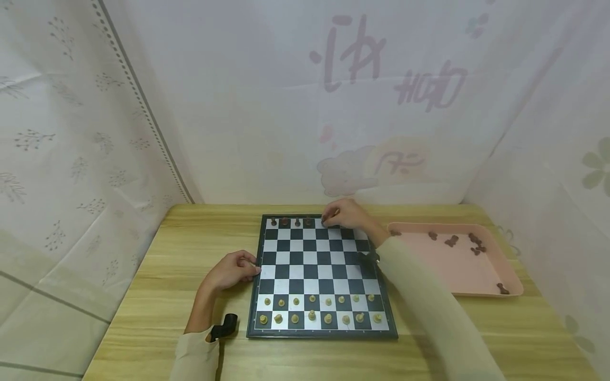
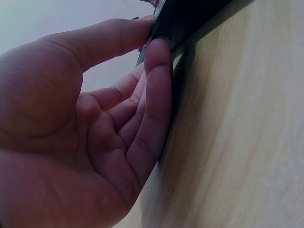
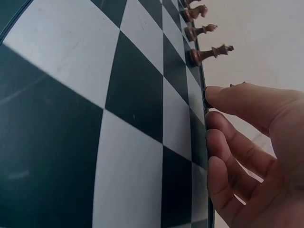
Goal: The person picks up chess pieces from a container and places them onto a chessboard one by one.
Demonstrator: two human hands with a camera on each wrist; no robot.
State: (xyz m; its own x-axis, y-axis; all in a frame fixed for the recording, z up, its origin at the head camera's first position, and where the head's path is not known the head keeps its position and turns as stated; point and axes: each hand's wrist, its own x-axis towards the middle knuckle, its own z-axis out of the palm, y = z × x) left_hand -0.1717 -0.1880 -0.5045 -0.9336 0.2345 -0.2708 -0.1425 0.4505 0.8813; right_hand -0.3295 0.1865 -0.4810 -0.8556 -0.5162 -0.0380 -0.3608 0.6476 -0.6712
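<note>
A black-and-white chessboard (image 1: 310, 257) lies on the table. My left hand (image 1: 231, 270) is at its left edge; in the left wrist view the thumb and forefinger pinch the board's dark rim (image 2: 164, 31). At the far row my right hand (image 1: 349, 213) pinches a dark brown chess piece (image 1: 323, 223), mostly covered by the fingers. Left of it stand several brown pieces, the nearest a tall king (image 3: 209, 55) in the right wrist view. Cream-coloured pieces, such as a pawn (image 1: 312, 298) and a taller piece (image 1: 312, 315), fill the two near rows.
A pink tray (image 1: 429, 264) right of the board holds several loose brown pieces (image 1: 451, 241). The wooden table (image 1: 200, 227) meets a pale curtain (image 1: 238, 132) behind. Black wrist cameras sit at the left cuff (image 1: 195, 346) and right cuff.
</note>
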